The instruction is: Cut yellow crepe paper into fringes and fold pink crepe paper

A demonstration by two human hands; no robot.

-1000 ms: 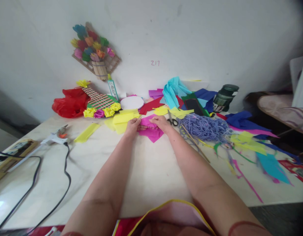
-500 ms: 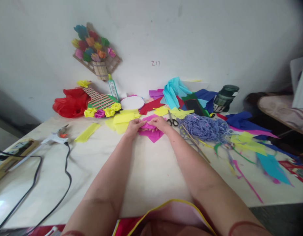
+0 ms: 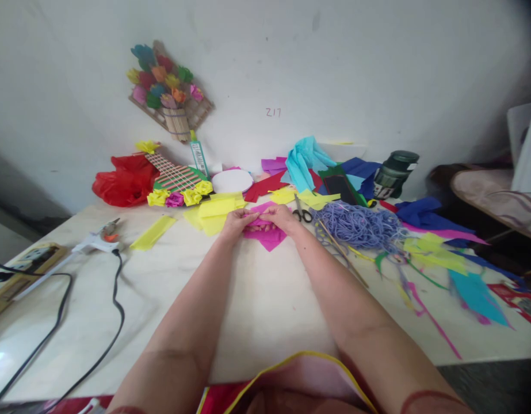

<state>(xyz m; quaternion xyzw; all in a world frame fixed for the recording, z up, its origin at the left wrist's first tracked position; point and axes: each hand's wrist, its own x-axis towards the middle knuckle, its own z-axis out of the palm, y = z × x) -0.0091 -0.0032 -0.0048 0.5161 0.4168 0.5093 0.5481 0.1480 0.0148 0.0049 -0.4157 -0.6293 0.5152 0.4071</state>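
Note:
Both my hands rest on a sheet of magenta tissue paper (image 3: 268, 237) lying on the pale table (image 3: 256, 293). My left hand (image 3: 236, 221) pinches its left part, fingers curled onto the paper. My right hand (image 3: 281, 217) pinches its right part, thumb and fingers closed on a gathered fold. The two hands almost touch in the middle. Yellow tissue sheets (image 3: 216, 208) lie just left of my left hand. Black-handled scissors (image 3: 300, 211) lie just right of my right hand.
A tangle of lilac yarn (image 3: 358, 223) and coloured paper scraps (image 3: 438, 253) spread to the right. A glue gun (image 3: 96, 240) with a black cord (image 3: 114, 299) lies at left. Red bag (image 3: 125, 179), woven craft (image 3: 174, 177), white round lid (image 3: 231, 180), dark jar (image 3: 394, 171) stand along the wall.
My hands have drawn closer together on the magenta paper, gathering it into a tighter fold. Everything else on the table stayed where it was.

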